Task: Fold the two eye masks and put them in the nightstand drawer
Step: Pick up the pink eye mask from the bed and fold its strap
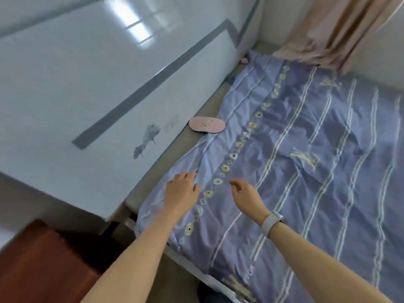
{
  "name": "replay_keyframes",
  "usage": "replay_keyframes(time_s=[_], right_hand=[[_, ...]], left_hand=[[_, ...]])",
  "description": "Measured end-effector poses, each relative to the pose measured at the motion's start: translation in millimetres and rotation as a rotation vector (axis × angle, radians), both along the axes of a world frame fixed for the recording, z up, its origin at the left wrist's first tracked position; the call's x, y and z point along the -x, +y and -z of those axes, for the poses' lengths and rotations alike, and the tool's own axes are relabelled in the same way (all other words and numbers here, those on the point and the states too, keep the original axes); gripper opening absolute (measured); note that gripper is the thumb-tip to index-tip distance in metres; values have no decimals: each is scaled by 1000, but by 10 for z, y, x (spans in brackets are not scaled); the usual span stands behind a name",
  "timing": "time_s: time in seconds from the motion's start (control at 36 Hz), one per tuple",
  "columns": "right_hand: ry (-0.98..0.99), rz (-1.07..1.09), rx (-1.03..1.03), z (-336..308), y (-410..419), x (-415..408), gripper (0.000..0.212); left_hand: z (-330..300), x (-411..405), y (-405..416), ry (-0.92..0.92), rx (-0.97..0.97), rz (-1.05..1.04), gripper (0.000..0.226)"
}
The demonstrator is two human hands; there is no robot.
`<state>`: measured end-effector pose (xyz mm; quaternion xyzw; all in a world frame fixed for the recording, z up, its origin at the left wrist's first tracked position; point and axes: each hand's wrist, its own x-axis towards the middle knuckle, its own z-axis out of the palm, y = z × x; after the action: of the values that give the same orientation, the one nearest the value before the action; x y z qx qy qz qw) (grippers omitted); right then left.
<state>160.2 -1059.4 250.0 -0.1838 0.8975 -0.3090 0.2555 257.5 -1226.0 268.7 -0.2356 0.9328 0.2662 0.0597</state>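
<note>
Both hands hover over the purple bedsheet (306, 138) at lower centre: the left hand (181, 191) and right hand (247, 197) hold nothing, fingers loosely spread. A pink eye mask (206, 124) lies flat at mid-frame on the bed's edge beside the white wall panel (87, 84), well apart from the hands.

Stood at the near corner of the bed (175, 254), with the headboard (87, 101) along its left side. Reached both arms forward over the quilt (317, 171), the left hand (181, 191) near the quilt's left edge and the right hand (247, 197) just to the right of it, apart from each other. Kept a band (271, 221) on the right wrist. Found one eye mask (207, 124) farther ahead, lying flat on the bare strip of mattress (209, 106) between headboard and quilt, its right end touching the quilt's edge. Left the nightstand (39, 265) at the lower left, before the headboard. Had a curtain (341, 29) hanging behind the far end of the bed.
</note>
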Motion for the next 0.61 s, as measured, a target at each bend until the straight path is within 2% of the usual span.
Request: replay_keyframes(time_s=[0.11,0.22,0.39,0.61], right_hand=[[14,36,-37,385,-76,678,34],[46,4,-167,839,-206,1212,36],[123,-57,-355,1580,-464,1792,54],[297,-64,-459,2475,-753,2017,63]], left_hand=[[307,721,-158,-39,-27,-12,40],[737,1211,-324,-27,-33,-29,40],[1478,1810,-682,-33,17,32,43],[2230,2603,-1195,27,227,111,62]])
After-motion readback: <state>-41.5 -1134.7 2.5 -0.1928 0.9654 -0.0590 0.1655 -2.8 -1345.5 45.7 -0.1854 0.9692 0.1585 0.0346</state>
